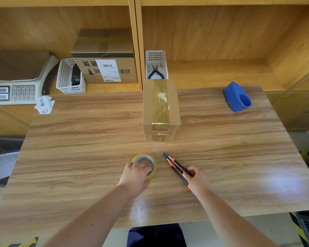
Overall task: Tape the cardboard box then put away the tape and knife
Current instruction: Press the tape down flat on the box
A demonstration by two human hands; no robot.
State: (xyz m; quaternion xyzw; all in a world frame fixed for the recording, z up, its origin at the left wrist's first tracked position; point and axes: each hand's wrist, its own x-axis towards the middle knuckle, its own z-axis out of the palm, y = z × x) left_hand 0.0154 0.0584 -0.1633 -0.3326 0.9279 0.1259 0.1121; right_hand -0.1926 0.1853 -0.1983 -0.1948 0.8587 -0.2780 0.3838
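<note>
Wood-grain table (78, 139) before wooden shelving (212, 32)

Bright, even, warm light, source out of frame. Soft glare patch on the table (282, 182) at right, a smaller sheen at lower centre near the forearms. Shadows faint and short. Wide-angle bowing: shelf lines and table edges curve toward the frame edges. Upper left and corners soft; centre reasonably sharp.
</note>
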